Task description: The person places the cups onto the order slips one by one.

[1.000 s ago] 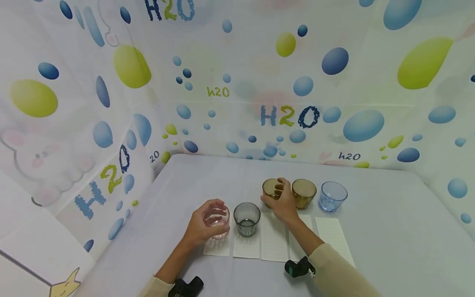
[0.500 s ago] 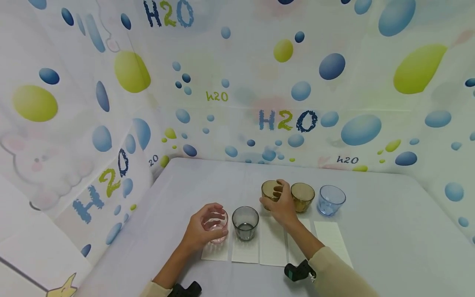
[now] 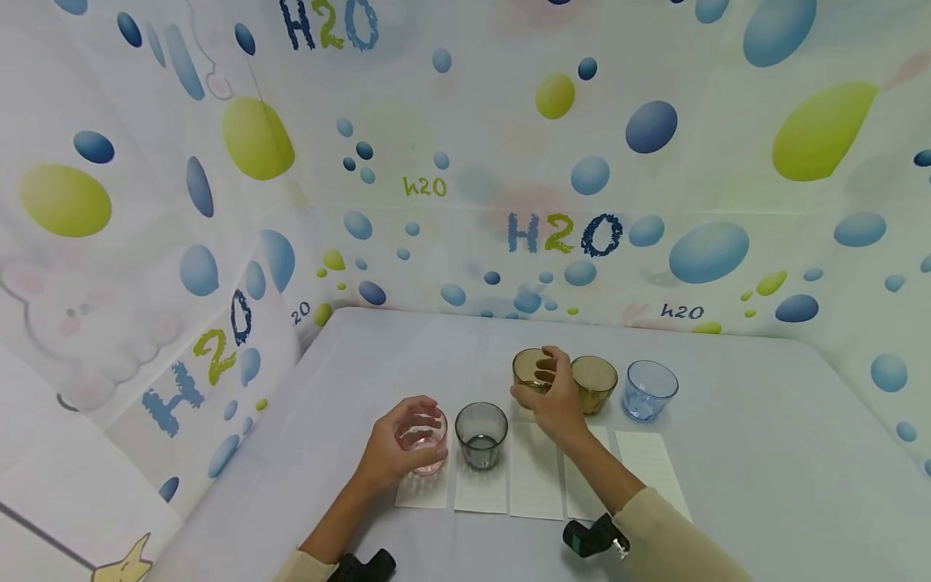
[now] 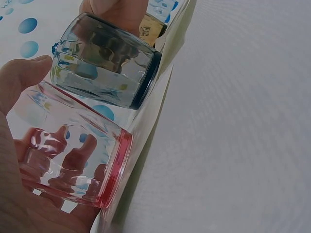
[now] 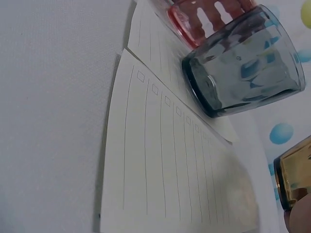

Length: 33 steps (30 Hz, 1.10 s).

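Inside curled left fingers [image 3: 417,402], the pink glass [image 4: 80,150]; inside curled right fingers [image 3: 558,360], seemingly an amber glass [image 3: 525,369].

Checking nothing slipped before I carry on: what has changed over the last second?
Little: the right sleeve and black wrist device shifted slightly to the right. No glass visibly moved or was let go. The left hand still holds the pink glass, the right hand the left amber glass; the gray glass, other amber glass and blue glass stayed.
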{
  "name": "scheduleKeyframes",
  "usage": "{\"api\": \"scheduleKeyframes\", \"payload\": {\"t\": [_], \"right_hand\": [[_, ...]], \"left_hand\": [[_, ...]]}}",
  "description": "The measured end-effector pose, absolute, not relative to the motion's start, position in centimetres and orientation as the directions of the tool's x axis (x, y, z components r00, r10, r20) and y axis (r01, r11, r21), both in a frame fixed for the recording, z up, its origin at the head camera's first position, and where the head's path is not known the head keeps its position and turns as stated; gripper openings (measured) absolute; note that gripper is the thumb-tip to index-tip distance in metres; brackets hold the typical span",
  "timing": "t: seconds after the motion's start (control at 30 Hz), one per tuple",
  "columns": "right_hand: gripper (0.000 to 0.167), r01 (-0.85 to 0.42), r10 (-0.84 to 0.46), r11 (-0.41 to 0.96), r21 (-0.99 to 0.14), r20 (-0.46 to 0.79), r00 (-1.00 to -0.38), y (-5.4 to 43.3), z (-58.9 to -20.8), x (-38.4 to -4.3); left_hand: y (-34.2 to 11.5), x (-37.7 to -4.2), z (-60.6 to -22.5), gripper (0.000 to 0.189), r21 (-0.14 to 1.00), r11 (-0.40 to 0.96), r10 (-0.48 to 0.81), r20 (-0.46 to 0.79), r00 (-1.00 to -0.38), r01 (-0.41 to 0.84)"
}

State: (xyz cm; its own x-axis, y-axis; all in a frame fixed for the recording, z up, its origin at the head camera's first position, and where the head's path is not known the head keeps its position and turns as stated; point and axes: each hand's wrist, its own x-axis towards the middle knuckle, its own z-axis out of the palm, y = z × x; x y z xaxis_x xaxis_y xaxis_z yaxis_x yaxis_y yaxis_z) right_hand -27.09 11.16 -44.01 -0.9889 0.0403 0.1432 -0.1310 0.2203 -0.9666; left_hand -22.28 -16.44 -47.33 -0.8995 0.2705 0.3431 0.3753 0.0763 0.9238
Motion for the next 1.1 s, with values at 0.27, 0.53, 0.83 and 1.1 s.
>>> {"api": "scheduleKeyframes", "payload": {"t": [0.27,0.53,0.83,1.1], "right_hand": [[0.079,-0.134,0.005,0.161,-0.978,0.137,-0.991,11.4,-43.2,-26.5],[0.076,-0.144,0.002,0.103,-0.984,0.145,-0.989,12.1,-41.9,-26.0],[0.076,-0.146,-0.013,0.118,-0.982,0.145,-0.989,13.3,-41.5,-25.2],[0.077,-0.145,-0.048,0.128,-0.981,0.140,-0.989,13.5,-41.6,-24.7]], "left_hand": [[-16.5,-22.2,-47.3,0.064,0.925,0.079,0.268,0.339,-0.902,0.372],[-16.5,-22.2,-47.3,0.065,0.928,0.076,0.266,0.334,-0.904,0.365],[-16.4,-22.3,-47.3,0.065,0.925,0.086,0.267,0.337,-0.903,0.370],[-16.4,-22.3,-47.3,0.065,0.927,0.091,0.264,0.329,-0.907,0.363]]}}
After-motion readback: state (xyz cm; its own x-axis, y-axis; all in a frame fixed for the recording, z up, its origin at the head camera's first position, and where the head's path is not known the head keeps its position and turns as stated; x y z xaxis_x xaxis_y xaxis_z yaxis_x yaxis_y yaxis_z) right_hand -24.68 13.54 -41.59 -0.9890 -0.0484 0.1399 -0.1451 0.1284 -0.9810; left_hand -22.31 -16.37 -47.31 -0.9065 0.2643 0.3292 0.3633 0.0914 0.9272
